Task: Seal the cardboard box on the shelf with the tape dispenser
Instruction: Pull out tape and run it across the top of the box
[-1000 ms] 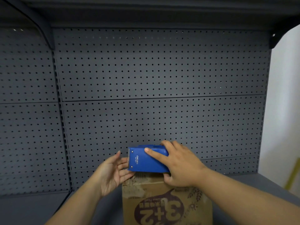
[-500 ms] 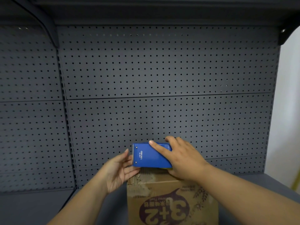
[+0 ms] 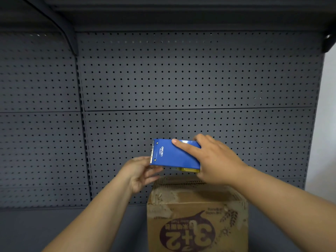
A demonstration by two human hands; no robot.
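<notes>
Head view shows two bare hands held up over a brown cardboard box [image 3: 197,213]. That box sits on the dark grey shelf [image 3: 54,231], close to the back wall and nearer the right side of the shelf than the left. Its front has a big dark purple picture with "3+2" printed upside down. Its top edge looks torn and rough, with pale patches where the paper has peeled. I cannot tell if its top flaps are shut.

Up above the box is a blue tape dispenser [image 3: 174,154]. It is in the air, not touching the box. It is a flat blue shape with small white letters and a row of little teeth on its left end. A bit of yellow shows under its right part.

The right hand [image 3: 216,160] has hold of the dispenser at its right end. Its fingers [image 3: 185,148] wrap round the blue body, with one finger lying straight across the top face.

The left hand [image 3: 141,172] is at the toothed end, just below it. Its palm faces up and its fingers are loosely curled and partly open. The fingertips touch the lower left corner of the dispenser, but I cannot tell if they pinch any tape.

Behind it all is a grey back wall [image 3: 181,79] full of little round holes. Another dark shelf [image 3: 181,13] hangs overhead.
</notes>
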